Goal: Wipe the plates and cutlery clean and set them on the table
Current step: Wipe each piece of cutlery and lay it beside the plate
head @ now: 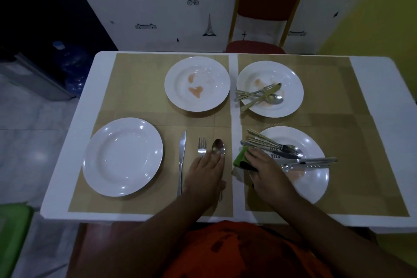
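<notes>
Left hand (205, 176) lies flat with straight fingers on the handle of the shiny steel spoon (218, 147), holding nothing in a grip. The spoon points away from the person, parallel to the steel fork (202, 146) and the steel table knife (182, 153) beside it, all on the tan placemat (135, 204) to the right of the clean white deep plate (123, 157). Right hand (268, 171) is closed around a folded green cloth (240, 160) at the left rim of the near white plate with a pink smear (316, 187). The heap of unwiped steel cutlery (284, 150) rests on this plate, just ahead of the right hand and touching its fingers. Most handles point away and to the left, but two long pieces lie across, left to right. For the next piece the right hand is clearly nearer, I think; the left hand would have to cross the bare strip of the white counter (237, 187) between the mats. Two more stained plates wait at the far side.
</notes>
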A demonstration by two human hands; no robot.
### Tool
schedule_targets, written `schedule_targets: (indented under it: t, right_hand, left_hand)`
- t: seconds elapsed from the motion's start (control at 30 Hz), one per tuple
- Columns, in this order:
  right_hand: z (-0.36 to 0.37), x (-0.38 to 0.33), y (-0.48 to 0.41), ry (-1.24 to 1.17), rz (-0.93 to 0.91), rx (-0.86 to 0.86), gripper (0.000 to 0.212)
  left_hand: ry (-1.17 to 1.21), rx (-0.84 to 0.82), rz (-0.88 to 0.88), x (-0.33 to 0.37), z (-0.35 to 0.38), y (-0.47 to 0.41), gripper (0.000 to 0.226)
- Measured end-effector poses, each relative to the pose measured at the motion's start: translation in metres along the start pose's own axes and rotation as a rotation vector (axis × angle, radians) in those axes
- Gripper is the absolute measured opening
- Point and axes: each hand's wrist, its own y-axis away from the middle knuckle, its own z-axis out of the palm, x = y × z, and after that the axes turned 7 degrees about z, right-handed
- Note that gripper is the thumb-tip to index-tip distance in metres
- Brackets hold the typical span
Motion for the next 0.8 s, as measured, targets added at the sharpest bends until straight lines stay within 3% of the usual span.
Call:
schedule_targets:
  t: [0.27, 0.43, 0.7, 0.8]
  right_hand:
    - [-0.033, -0.022, -0.024, -0.042, -0.116, 0.096, 0.055]
    - [-0.045, -0.034, -0.055, -0.052, -0.184, 0.058, 0.058]
    - [-0.048, -0.06, -0.098, -0.071, -0.189, 0.027, 0.063]
    - [-0.042, -0.074, -0.116, -0.087, -0.16, 0.039, 0.064]
  left_hand:
    - [0.09, 0.162, -0.148, 0.005, -0.042, -0.008, 0.07]
    - [0.046, 0.268, -0.247, 0.004, -0.072, -0.018, 0.062]
    - [0.58, 0.507, -0.606, -0.028, -0.092, -0.042, 0.057]
    - [0.762, 0.525, -0.713, -0.058, -0.101, -0.055, 0.055]
